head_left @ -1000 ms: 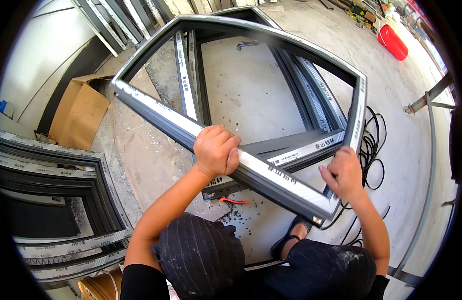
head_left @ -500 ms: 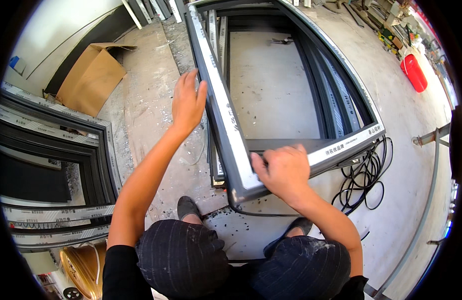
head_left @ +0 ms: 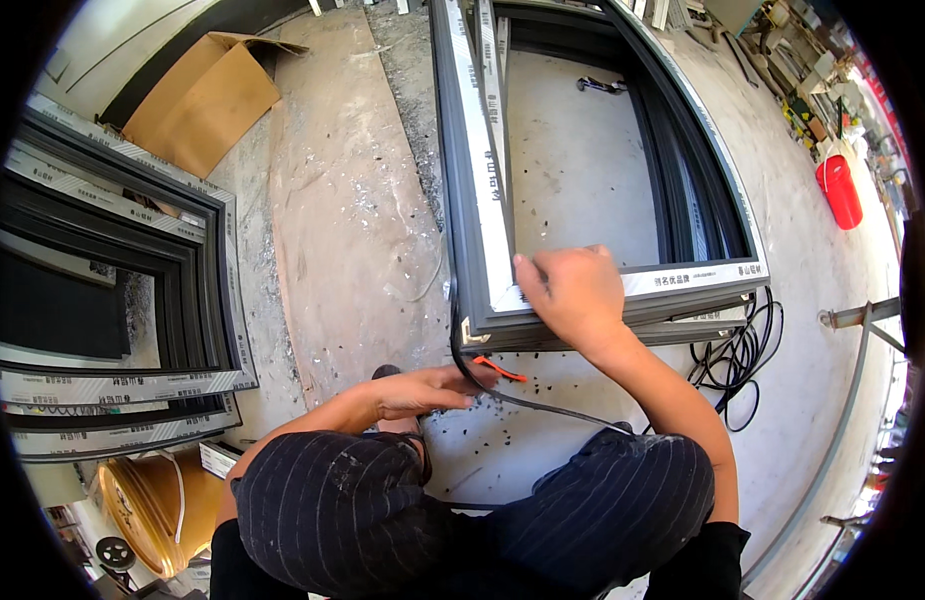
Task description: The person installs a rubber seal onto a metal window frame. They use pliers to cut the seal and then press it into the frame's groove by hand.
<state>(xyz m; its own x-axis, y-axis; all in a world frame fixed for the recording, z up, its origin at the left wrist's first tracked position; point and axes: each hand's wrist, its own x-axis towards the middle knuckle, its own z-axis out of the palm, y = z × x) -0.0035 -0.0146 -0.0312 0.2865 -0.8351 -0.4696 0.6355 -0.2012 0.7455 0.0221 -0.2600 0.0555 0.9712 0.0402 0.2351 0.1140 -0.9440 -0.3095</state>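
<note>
Right hand (head_left: 574, 298) curls over the frame (head_left: 682, 279).

open lane over the brown floor sheet (head_left: 337, 200), between frames (head_left: 218, 290) at the person's left and stacked frames (head_left: 487, 220) ahead, cardboard box (head_left: 207, 110) intruding far left, black strip (head_left: 552, 407) curving off near corner, cable coil (head_left: 762, 310) crowding right

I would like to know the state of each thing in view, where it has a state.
Left hand: fingers extended at the black strip; grip unclear.
Right hand: curled over the top frame at its near edge.
Top frame: resting on other frames.
Black strip: loose, curving past the frame's near corner.
Black cable: loosely coiled on the floor.
Cardboard box: flap open.
Red bucket: apparently upright.
Orange item: lying on the floor.
Frames at left: stacked.
</note>
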